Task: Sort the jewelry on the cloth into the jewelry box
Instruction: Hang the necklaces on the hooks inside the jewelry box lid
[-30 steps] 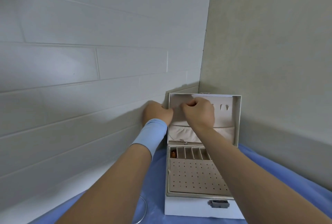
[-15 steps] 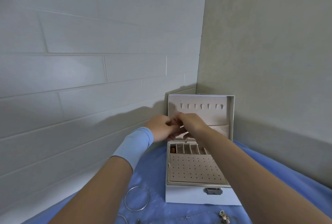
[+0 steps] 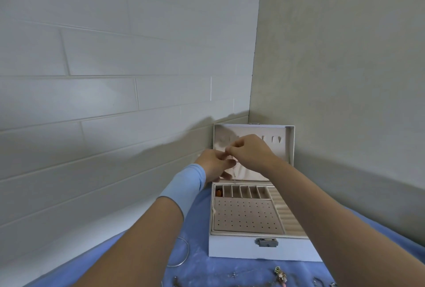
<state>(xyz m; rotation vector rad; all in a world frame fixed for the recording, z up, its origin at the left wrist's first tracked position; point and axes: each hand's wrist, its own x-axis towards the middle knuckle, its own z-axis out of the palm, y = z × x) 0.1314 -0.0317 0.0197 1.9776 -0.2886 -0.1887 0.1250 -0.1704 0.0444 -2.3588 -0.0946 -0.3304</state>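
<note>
1. A white jewelry box (image 3: 264, 252) is set open on the blue cloth (image 3: 202, 270) in the wall corner, with its lid upright.
2. A row of hooks (image 3: 276, 140) is seen on the beige lid lining, with a pocket below.
3. In the tray, an orange piece (image 3: 218, 193) is held in the leftmost back slot. A perforated panel (image 3: 246, 215) lies in front and ring rolls (image 3: 285, 213) at the right.
4. A metal latch (image 3: 266, 242) is fixed on the front wall.
5. A thin chain (image 3: 234, 177) is held before the lid lining, hanging toward the back slots.
6. Its top is pinched by the right hand (image 3: 250, 153), fingers curled. Lower down it is pinched by the left hand (image 3: 215, 165), which is blurred; a blue wristband (image 3: 184, 185) is worn.
7. A silver bangle (image 3: 185, 252) is left on the cloth beside the box, partly hidden by the forearm. A charm (image 3: 281, 275) and other tiny pieces lie near the bottom edge.
</note>
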